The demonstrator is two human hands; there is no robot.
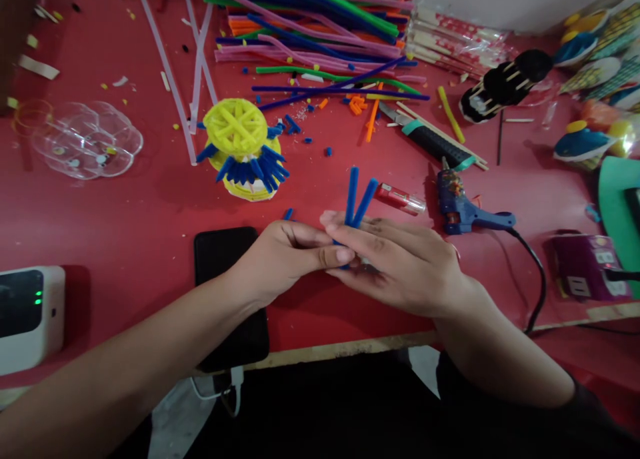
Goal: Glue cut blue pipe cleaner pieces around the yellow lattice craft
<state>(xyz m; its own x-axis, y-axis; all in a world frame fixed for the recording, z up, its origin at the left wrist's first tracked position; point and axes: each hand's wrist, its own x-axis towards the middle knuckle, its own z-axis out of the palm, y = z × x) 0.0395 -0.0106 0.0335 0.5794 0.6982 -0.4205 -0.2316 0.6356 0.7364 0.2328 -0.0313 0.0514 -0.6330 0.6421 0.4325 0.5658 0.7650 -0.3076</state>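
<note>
Two short blue pipe cleaner pieces [360,209] stick up in a V from between my hands, above the table's front part. The thumb and fingers of my left hand [295,249] pinch their lower end. My right hand [405,262] closes on the same pieces from the other side, its fingers pressed together; their lower part is mostly hidden. Beyond my left hand stands a yellow and blue pipe cleaner model [237,129], with a round yellow spoked top and a fringe of blue pieces around its middle. Another bit of blue pipe cleaner [289,214] lies just past my left hand.
Coloured pipe cleaners [310,26] are heaped at the back. A glue gun [470,209], a utility knife [435,142] and a red-and-clear lighter [400,198] lie to the right. A black phone [225,246] is under my left forearm. A clear compartment tray [90,142] sits left.
</note>
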